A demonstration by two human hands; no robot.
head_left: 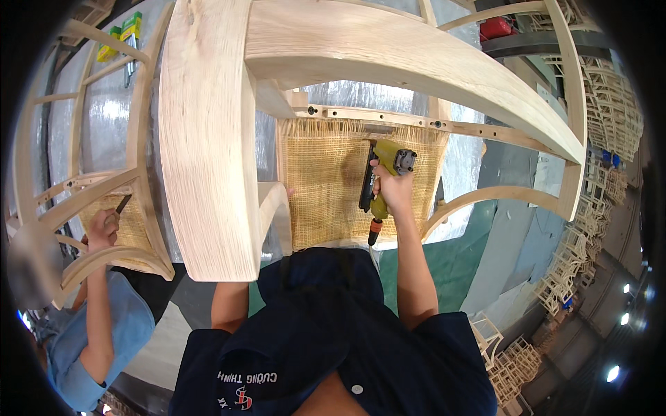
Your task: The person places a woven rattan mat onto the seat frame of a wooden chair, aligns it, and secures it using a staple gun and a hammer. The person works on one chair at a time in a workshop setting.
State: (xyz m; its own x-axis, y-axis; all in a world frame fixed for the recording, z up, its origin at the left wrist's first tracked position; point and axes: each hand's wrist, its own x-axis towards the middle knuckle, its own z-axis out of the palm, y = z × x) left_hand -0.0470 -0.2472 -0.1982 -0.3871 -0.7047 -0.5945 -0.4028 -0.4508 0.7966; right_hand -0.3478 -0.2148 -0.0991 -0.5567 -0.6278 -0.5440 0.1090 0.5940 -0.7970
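Observation:
My right hand (393,188) is wrapped round the grip of a yellow-green and black air staple gun (395,158). The gun's nose rests near the far edge of a woven cane panel (322,187), and an orange-collared hose fitting (374,227) hangs from its handle. The panel sits within a pale wooden chair frame (409,41), with loose strand ends along its far rail (381,116). Most of my left hand (291,192) is hidden behind the frame's thick upright; only a fingertip shows at the panel's left edge.
At left, a co-worker's hand (104,225) holds a dark tool over another chair's cane panel (139,220). Yellow-green boxes (128,31) lie at the far left on the plastic-covered table (111,111). Stacks of chair frames (565,243) line the right side.

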